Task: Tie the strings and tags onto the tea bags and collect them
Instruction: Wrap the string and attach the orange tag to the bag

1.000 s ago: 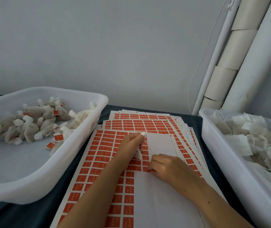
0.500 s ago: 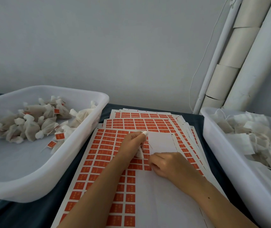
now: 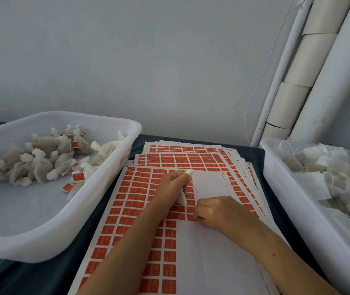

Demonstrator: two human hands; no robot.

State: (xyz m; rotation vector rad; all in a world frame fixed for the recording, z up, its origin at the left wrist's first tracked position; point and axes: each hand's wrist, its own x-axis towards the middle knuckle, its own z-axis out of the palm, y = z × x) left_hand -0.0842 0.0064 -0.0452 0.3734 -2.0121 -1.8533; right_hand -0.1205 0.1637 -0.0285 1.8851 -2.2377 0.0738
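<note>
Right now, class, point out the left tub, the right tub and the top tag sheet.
left tub [image 3: 97, 211], head view, near rim
right tub [image 3: 291, 201], head view, left wall
top tag sheet [image 3: 210, 260], head view, bare white part

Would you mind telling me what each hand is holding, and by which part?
The left hand grips a tea bag by its upper part. The right hand pinches at an orange tag on the sheet.

Both forearms are seen bare, with no sleeves in view. A white finger cot [image 3: 188, 172] is worn on a fingertip of the left hand [image 3: 173, 184]. The right hand [image 3: 216, 210] is uncovered.
</note>
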